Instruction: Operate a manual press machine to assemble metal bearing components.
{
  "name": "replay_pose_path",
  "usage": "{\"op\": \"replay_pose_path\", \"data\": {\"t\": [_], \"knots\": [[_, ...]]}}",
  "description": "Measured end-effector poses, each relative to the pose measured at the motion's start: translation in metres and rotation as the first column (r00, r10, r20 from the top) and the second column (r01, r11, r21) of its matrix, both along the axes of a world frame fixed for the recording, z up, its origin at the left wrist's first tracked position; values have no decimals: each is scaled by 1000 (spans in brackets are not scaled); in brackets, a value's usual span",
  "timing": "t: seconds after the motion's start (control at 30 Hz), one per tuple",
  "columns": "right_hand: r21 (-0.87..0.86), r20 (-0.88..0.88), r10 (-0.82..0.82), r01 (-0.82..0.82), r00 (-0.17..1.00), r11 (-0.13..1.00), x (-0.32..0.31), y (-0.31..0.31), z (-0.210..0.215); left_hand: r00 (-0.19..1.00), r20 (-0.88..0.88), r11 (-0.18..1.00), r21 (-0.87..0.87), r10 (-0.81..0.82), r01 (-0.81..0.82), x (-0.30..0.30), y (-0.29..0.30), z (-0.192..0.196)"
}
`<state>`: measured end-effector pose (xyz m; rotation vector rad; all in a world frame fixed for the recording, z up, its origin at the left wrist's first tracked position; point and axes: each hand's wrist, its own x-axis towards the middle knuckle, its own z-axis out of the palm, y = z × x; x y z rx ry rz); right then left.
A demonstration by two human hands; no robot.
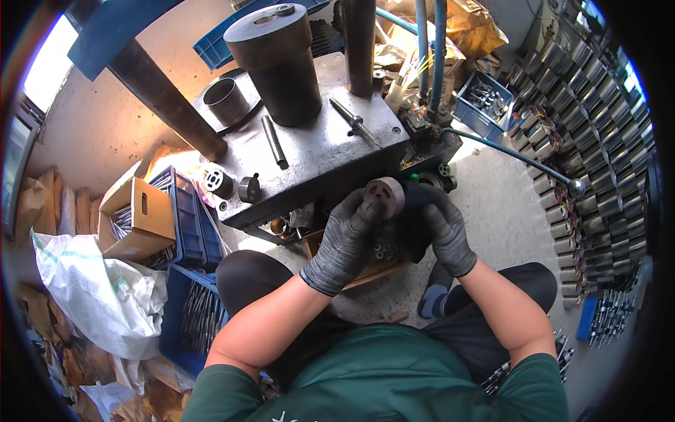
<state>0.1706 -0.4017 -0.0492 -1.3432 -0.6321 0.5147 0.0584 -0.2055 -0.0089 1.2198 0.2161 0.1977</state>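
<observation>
Both gloved hands are raised in front of the press table. My left hand [351, 235] is closed on a round metal end cap [384, 197] with holes in its face, held with that face tilted toward me. Right beside it my right hand [450, 235] has its fingers closed on a dark, cloth-like thing [413, 224], whose exact kind is hard to make out in the shade. On the steel press table [316, 165] lie a short rod [274, 142], a stepped shaft [355, 121], a similar holed end cap [218, 182] and a small dark cylinder [249, 189].
A thick press ram [281, 77] stands over the table between steel columns. Blue crates of shafts [200, 316] and a cardboard box [137, 214] are at left. Stacked metal cylinders [590, 141] line the right side. A lever with a ball end [576, 188] juts out right.
</observation>
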Motion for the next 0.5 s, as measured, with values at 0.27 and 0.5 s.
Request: {"op": "replay_pose_path", "data": {"t": [0.27,0.5], "knots": [[-229,531,94,35,842,973,-14,20,29,980,-131,794,-606,-148,38,6,-36,-26],[-26,604,-22,47,797,999,-14,23,30,965,-139,691,-720,-221,54,6,-42,-23]]}}
